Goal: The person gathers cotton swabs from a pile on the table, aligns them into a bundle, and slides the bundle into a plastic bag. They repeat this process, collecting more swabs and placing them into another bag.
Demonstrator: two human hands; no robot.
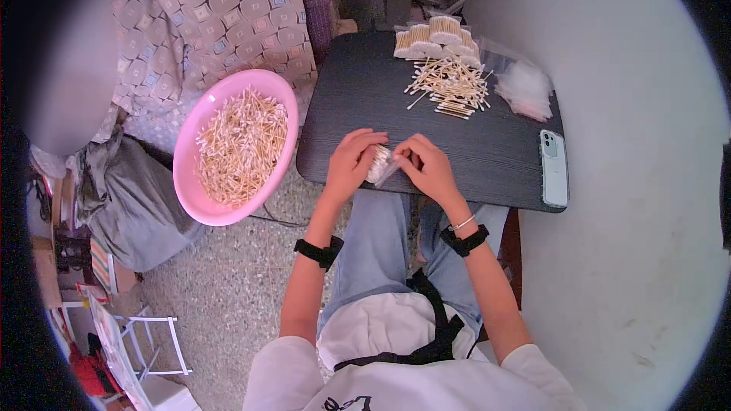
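Note:
Close to the front edge of the dark table, a small clear plastic bag of cotton swabs (378,167) lies between my two hands. My left hand (353,160) curls over the bag's left side, holding the swab-filled part. With finger and thumb, my right hand (426,169) pinches the bag's loose plastic end on the right. Beyond them is a loose pile of cotton swabs (451,85). Several filled bags of swabs (445,30) are stacked behind that pile. A heap of clear plastic bags (525,90) lies to its right.
A pink basin (186,175) full of loose cotton swabs stands left of the black table (343,80). A phone (554,169) lies at the table's right edge, beside a pale wall (624,183). Patterned cloth (228,7) hangs behind the basin; a grey cloth bundle (133,205) sits left.

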